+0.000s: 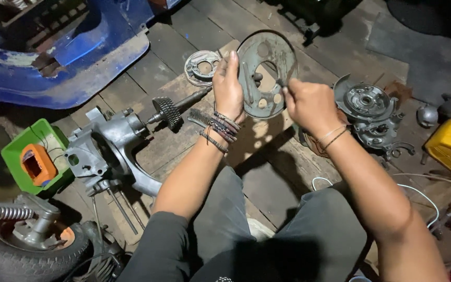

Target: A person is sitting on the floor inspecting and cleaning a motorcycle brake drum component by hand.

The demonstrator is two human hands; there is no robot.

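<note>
Above the wooden floor [267, 172], the round backing plate [267, 73] stands on edge. Left hand [228, 86] grips its left rim; right hand [309, 104], equally near, pinches a small part at its right edge.

Green tray [23, 143], geared shaft [169, 110], tyre [6, 261]

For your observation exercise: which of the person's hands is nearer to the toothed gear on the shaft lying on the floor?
Left. The left hand grips the round metal plate just right of the gear; the right hand is farther right, beyond the plate.
</note>
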